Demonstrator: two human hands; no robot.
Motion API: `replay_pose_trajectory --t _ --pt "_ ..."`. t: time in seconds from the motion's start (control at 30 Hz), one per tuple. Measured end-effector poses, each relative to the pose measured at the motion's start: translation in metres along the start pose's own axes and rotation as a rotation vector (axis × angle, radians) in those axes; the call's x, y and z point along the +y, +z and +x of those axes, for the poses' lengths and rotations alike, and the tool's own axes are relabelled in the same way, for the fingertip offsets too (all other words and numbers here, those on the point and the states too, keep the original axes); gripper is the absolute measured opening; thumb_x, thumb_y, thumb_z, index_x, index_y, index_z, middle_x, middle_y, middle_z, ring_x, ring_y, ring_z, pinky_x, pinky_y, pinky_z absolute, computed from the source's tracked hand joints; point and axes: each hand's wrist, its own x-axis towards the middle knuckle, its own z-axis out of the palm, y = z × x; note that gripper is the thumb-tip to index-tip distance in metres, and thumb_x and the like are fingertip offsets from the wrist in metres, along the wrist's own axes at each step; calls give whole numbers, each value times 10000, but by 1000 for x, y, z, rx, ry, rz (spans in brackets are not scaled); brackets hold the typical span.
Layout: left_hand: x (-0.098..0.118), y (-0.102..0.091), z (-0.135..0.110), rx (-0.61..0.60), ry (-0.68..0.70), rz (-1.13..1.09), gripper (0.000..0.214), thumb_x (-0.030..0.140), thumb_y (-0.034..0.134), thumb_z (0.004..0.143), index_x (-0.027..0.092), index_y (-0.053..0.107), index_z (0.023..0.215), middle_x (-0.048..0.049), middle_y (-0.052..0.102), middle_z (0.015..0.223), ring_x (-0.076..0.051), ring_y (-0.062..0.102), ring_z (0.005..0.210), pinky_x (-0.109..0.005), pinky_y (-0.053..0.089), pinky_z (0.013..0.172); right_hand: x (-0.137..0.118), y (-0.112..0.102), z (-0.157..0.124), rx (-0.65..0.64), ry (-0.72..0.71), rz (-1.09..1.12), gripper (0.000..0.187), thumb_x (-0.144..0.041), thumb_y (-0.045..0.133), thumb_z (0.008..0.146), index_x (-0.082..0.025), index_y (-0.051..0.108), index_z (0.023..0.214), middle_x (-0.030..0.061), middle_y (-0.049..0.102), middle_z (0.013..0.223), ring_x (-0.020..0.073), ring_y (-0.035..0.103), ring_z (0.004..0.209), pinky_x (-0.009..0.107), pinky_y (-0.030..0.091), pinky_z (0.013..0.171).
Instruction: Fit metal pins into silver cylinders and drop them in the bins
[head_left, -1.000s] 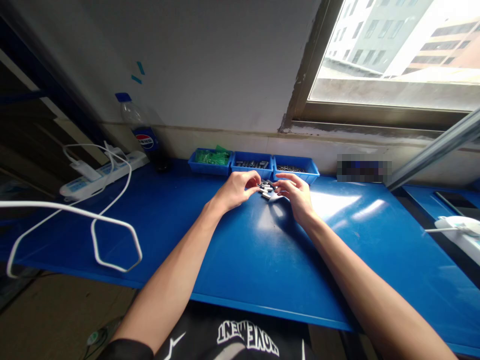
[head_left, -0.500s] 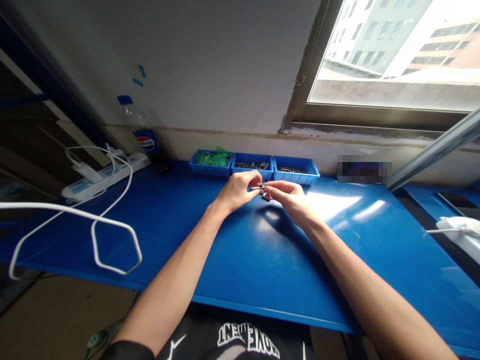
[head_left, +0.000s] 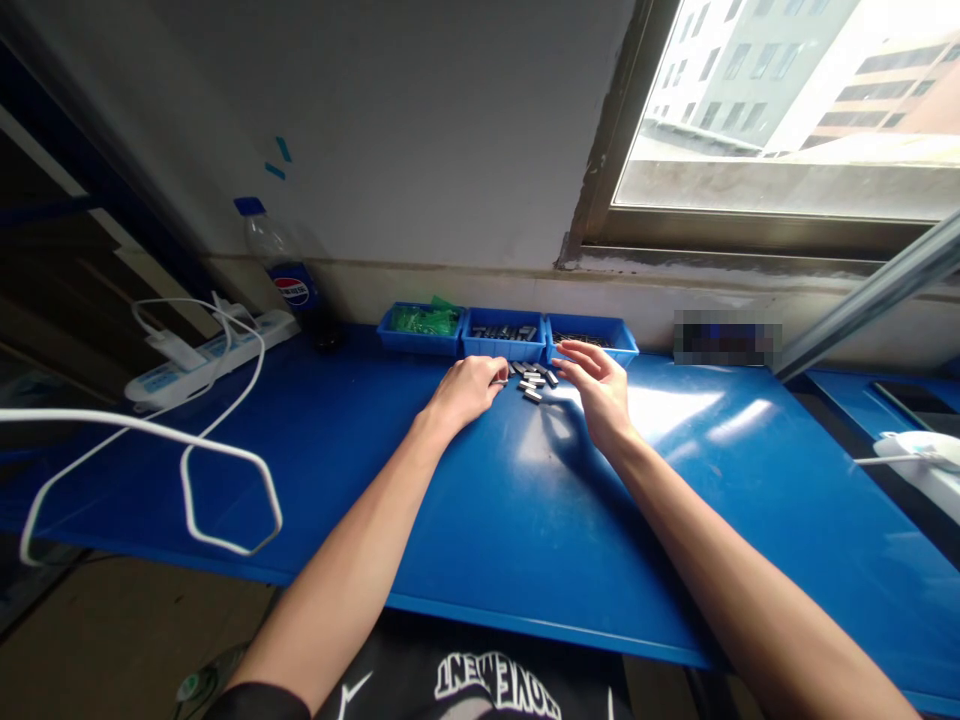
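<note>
My left hand [head_left: 471, 388] rests low by the table, just left of a small pile of short dark and silver cylinder-like metal pieces [head_left: 532, 379]. Its thumb and fingertips are pinched on a small metal piece [head_left: 496, 381], mostly hidden by the fingers. To the right of the pile, my right hand [head_left: 598, 390] is raised with its fingers apart and nothing visible in them. Its fingertips are in front of the right blue bin [head_left: 621, 352], which contains thin metal parts. The middle blue bin [head_left: 504, 349] contains dark and grey pieces like those in the pile.
The left blue bin [head_left: 416, 345] holds green plastic material. A cola bottle [head_left: 291, 285] stands by the wall near a white power strip [head_left: 180, 365] and a looping white cable [head_left: 274, 490]. At right, a metal post [head_left: 870, 305] slants across the blue table [head_left: 480, 520].
My hands were together over the pile, fingers meeting at a small metal part. Now they are apart: the left is lower, the right has moved right and opened, leaving the pile exposed.
</note>
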Motion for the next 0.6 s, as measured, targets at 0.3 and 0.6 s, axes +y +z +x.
replay_pose_trajectory --t 0.3,0.6 --pt "0 6 6 199 115 -384 180 97 663 879 186 687 1033 -41 727 928 -167 712 848 -295 589 821 -3 2 -4 -73 97 -38 295 -340 767 778 -207 738 1039 55 778 905 194 698 781 357 560 782" --pt "9 -4 7 361 168 -628 358 135 805 752 175 709 1094 -44 698 974 -151 716 834 -286 630 807 -5 5 -5 -249 208 97 328 -453 790 811 -221 759 1041 32 757 851 165 676 722 321 553 726"
